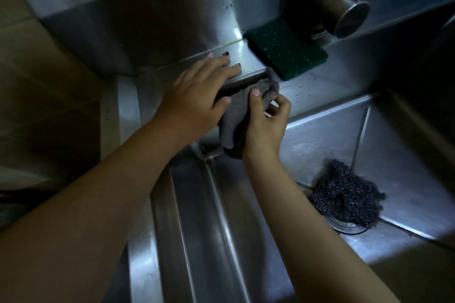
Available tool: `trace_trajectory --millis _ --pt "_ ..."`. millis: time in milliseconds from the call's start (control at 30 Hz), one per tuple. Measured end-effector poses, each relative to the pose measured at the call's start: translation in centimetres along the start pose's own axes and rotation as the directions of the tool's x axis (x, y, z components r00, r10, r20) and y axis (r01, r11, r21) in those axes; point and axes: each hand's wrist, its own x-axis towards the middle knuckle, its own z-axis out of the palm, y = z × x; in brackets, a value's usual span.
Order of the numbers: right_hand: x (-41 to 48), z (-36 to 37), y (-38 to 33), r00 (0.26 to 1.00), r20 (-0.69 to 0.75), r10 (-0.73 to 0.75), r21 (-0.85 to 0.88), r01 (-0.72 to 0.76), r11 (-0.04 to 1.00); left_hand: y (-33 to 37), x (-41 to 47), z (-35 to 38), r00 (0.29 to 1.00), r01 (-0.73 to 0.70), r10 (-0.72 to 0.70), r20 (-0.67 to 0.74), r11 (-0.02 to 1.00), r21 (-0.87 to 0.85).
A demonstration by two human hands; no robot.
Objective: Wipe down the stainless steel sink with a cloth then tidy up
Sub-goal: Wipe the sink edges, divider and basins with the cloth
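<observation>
2 things nr cloth (236,110): green pad (288,49) on ledge (248,59), scourer (344,194) over drain (349,227).

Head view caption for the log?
Right hand grips grey cloth at the sink ledge; left hand rests flat on it.

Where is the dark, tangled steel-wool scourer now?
Head view, lower right: the scourer lies on the floor of the stainless steel sink, partly covering the round drain, below and right of the right hand.

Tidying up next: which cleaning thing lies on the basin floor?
The steel wool scourer, by the drain; the green pad lies on the ledge, the cloth in the right hand.
</observation>
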Motion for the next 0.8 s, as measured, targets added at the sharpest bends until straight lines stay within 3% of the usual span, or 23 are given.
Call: trace_trajectory --millis 233,433,800 --pt "1.6 0.2 1.9 0.996 -0.053 -0.074 -0.095 0.069 0.993 -0.1 0.1 0.4 1.0 0.01 -0.01 0.0 0.999 0.052" --pt "4.7 -3.2 6.1 0.987 -0.148 0.06 -0.227 -0.093 0.969 -0.1 0.1 0.6 1.0 0.005 -0.005 0.003 0.998 0.055" --pt "5.0 -5.0 3.3 0.983 -0.012 0.182 -0.312 -0.177 0.934 -0.1 0.1 0.3 0.999 0.006 -0.007 0.035 0.999 0.033"
